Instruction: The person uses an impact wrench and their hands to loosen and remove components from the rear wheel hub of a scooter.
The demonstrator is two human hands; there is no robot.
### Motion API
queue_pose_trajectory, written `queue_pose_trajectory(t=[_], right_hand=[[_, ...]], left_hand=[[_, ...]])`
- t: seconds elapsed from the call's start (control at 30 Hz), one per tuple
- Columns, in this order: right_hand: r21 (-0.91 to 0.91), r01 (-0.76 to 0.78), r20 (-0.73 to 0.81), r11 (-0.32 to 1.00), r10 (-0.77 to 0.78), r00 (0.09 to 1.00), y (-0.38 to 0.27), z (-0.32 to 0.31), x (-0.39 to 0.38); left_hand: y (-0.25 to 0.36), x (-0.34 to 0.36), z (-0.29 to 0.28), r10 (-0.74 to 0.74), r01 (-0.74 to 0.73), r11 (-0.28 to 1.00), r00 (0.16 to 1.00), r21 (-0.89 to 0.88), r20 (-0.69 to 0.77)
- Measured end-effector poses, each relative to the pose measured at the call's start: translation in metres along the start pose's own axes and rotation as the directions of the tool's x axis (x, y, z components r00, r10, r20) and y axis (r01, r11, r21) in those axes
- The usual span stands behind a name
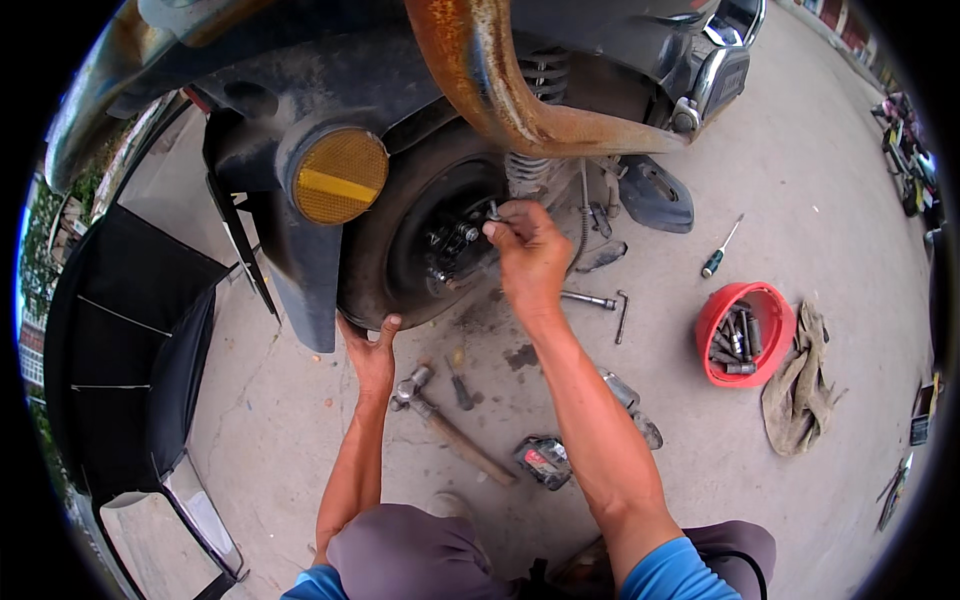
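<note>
A black wheel (425, 235) with a dusty tyre sits in the wheel well of a vehicle. My left hand (372, 352) cups the tyre's lower edge, thumb up along the rubber and the other fingers partly hidden. Close to the hub (458, 238), where several studs stick out, my right hand (528, 250) is closed in a pinch. Between its thumb and forefinger shows the end of a small metal fastener (494, 211); its exact kind is too small to tell. A coil-spring shock absorber (528, 172) rises behind the right hand.
A rusty bent bar (500, 105) crosses above the wheel. On the concrete lie a hammer (450, 433), a battery pack (545, 461), a power tool (625, 395) partly behind my forearm, a screwdriver (722, 248) and a rag (800, 395). A red bowl (707, 330) holds several sockets.
</note>
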State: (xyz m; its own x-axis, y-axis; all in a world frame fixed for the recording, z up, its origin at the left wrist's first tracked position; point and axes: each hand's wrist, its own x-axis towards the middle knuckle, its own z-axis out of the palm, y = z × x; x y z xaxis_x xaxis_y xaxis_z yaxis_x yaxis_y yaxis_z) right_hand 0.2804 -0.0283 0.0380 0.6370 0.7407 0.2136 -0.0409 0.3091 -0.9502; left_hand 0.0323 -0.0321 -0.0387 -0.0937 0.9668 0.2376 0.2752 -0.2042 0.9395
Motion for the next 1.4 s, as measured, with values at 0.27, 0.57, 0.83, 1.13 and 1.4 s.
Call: queue_pose_trajectory(t=[0.27, 0.57, 0.83, 1.13, 1.4], right_hand=[[-0.029, 0.011, -0.002, 1.000, -0.011, 1.000, -0.002, -0.001, 0.000], [0.043, 0.008, 0.014, 0.999, -0.008, 1.000, 0.002, 0.001, 0.002], [0.020, 0.003, 0.029, 1.000, -0.003, 1.000, -0.003, -0.002, -0.001], [0.102, 0.039, 0.118, 0.994, -0.051, 0.992, 0.002, -0.001, 0.005], [-0.151, 0.118, 0.219, 0.981, -0.083, 0.972, -0.006, -0.016, 0.016]], left_hand=[[-0.028, -0.002, 0.009, -0.008, 0.008, 1.000, 0.996, -0.009, 0.084], [-0.008, 0.000, 0.006, -0.042, 0.055, 0.984, 0.996, -0.171, 0.075], [-0.034, -0.002, 0.011, -0.077, 0.104, 0.976, 0.987, -0.192, 0.143], [0.001, 0.004, -0.014, -0.086, 0.081, 0.995, 0.991, 0.056, 0.103], [0.005, 0.017, -0.025, -0.099, 0.089, 0.994, 0.973, 0.056, 0.209]])
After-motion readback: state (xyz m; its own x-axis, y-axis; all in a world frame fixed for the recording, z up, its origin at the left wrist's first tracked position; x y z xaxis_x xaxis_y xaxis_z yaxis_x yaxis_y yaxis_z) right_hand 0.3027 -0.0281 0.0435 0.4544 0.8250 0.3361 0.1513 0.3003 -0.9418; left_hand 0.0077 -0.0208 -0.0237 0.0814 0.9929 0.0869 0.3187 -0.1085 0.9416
